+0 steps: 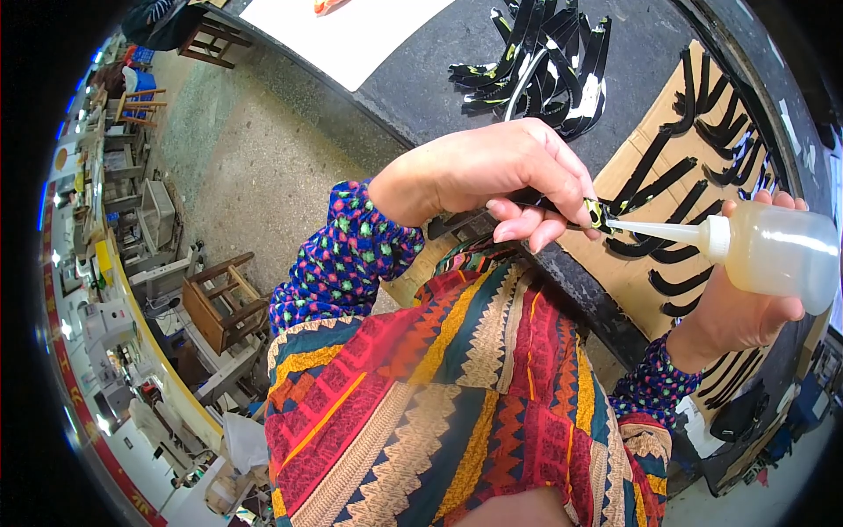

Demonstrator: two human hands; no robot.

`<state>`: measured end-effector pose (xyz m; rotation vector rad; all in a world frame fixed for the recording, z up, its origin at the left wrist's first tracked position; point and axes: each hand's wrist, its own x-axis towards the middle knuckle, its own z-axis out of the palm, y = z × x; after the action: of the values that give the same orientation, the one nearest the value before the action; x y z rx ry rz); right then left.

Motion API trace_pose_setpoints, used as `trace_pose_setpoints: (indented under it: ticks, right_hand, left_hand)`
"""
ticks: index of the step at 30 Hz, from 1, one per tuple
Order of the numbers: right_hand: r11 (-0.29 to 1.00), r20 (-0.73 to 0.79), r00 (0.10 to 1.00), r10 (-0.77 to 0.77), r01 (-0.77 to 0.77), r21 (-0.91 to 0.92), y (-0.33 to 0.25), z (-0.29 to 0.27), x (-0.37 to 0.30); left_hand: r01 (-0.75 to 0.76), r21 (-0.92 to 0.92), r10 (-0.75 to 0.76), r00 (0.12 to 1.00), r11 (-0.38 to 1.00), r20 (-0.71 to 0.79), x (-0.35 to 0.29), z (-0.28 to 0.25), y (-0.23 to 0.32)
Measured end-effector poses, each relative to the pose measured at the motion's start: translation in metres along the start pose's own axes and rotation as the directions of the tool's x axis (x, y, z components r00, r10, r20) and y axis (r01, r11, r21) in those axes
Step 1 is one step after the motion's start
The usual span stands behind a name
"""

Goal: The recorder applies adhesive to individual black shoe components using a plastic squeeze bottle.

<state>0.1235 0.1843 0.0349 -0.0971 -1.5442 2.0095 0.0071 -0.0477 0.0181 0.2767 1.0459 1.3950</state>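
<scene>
Pinched in my left hand (492, 171) is a black fabric strip with a patterned yellow-green, white and black end (599, 213). The rest of that strip runs back under my fingers and is partly hidden. My right hand (738, 316) is wrapped round a clear squeeze bottle (781, 250) of pale yellowish liquid, tipped on its side. Its long thin white nozzle (654, 230) points left, with the tip at the strip's patterned end. Whether liquid is coming out is too small to tell.
Several black strips lie in rows on a cardboard sheet (628, 290) to the right. Behind my left hand is a heap of loose black strips (558, 66) on the dark table (395, 83), near a white sheet (351, 39). A wooden stool (224, 303) stands on the floor at left.
</scene>
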Motion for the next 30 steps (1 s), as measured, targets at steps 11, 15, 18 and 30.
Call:
trace_pose_setpoints:
  ticks: [11, 15, 18, 30]
  right_hand:
    - [1.000, -0.011, 1.000, 0.024, -0.024, 0.007, -0.001, -0.002, -0.006]
    - [0.999, -0.001, 0.999, 0.043, -0.043, 0.014, -0.002, -0.005, -0.008]
    - [0.999, 0.006, 0.999, 0.048, -0.048, -0.017, -0.004, -0.006, -0.008]
    - [0.999, -0.003, 0.999, 0.038, -0.037, 0.033, -0.002, 0.007, -0.001]
  left_hand:
    - [0.003, 0.002, -0.003, 1.000, 1.000, -0.010, 0.000, -0.003, -0.001]
    - [-0.003, 0.002, 0.003, 1.000, 1.000, -0.015, 0.000, -0.004, -0.001]
    - [0.003, 0.005, -0.003, 0.999, 1.000, -0.037, -0.001, -0.004, -0.001]
    - [0.045, 0.038, -0.046, 0.998, 0.998, 0.035, 0.000, 0.005, 0.001]
